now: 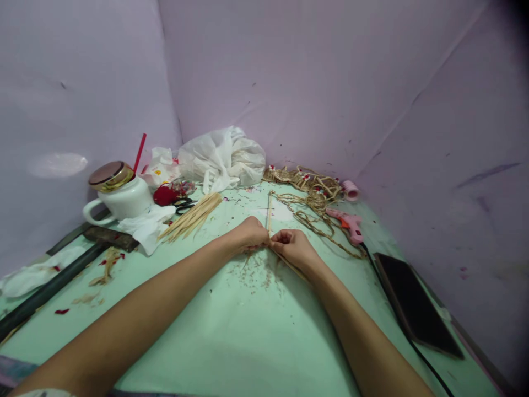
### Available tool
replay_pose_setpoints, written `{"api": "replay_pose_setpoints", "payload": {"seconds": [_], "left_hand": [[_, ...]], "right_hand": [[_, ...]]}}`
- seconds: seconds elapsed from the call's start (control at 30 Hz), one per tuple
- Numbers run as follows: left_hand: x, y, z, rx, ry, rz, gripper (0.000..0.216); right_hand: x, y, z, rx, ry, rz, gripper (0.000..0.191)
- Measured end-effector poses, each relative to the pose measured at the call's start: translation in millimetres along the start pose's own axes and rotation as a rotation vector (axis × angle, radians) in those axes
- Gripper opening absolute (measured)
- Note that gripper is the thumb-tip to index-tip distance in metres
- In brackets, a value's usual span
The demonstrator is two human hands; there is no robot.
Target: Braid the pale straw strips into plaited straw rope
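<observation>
On the green worktop [248, 342], left of the pink glue gun [349, 223], the left hand [250, 234] and right hand [291, 248] are meeting, each grip clenched on thin straw strips [269, 212] where they cross. Pinching close to the crossing and pulling gently is likely sparing the brittle straw from splitting. Behind the glue gun, braided twine [314, 190] is lying heaped.

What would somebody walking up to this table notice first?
The left hand and right hand meet at the middle of the mint-green table, both pinching a thin straw strip that points away from the person. Beyond the right hand lie a tangle of braided twine and a pink glue gun. A white lidded mug stands at the far left.
</observation>
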State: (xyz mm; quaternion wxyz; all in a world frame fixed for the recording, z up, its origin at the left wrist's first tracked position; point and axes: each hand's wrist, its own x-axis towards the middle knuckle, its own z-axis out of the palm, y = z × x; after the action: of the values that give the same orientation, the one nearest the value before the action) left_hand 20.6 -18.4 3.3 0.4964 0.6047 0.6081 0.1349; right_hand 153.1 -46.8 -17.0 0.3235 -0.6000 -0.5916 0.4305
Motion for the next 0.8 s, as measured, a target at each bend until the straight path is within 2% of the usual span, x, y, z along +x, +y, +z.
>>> {"api": "replay_pose_setpoints", "payload": {"seconds": [0.07,0.13,0.23,0.33,0.4,0.5,0.63,0.73,0.8], "left_hand": [[0.8,0.3,3.0,0.024,0.026,0.007,0.007],[-0.2,1.4,5.9,0.029,0.042,0.006,0.008],[-3.6,2.9,7.2,-0.038,0.03,-0.031,0.014],[-4.9,1.6,3.8,-0.134,-0.024,-0.032,0.016],[-3.7,-0.7,0.1,-0.157,-0.052,0.002,0.015],[-1.6,-3.3,-5.3,-0.16,-0.062,0.024,0.012],[-3.4,-3.3,-10.2,-0.226,-0.123,0.071,0.011],[-5.1,-3.4,-11.2,-0.258,-0.163,0.099,0.009],[-5.1,-3.5,-10.7,-0.253,-0.169,0.116,0.006]], "right_hand": [[-4.8,-4.5,-1.4,-0.244,0.112,-0.044,0.007],[-11.5,-12.3,-2.1,-0.418,0.162,-0.024,0.01],[-21.0,-23.5,0.5,-0.515,0.157,0.003,0.012],[-25.0,-25.5,5.2,-0.527,0.149,-0.065,0.014],[-23.4,-21.8,5.5,-0.492,0.094,-0.101,0.014],[-17.1,-16.2,-0.4,-0.363,0.013,-0.065,0.016],[-11.5,-19.3,-8.4,-0.008,0.131,0.109,0.015],[-12.0,-23.4,-5.0,0.251,-0.042,0.218,0.009],[-11.7,-22.7,-0.6,0.296,-0.105,0.221,0.009]]}}
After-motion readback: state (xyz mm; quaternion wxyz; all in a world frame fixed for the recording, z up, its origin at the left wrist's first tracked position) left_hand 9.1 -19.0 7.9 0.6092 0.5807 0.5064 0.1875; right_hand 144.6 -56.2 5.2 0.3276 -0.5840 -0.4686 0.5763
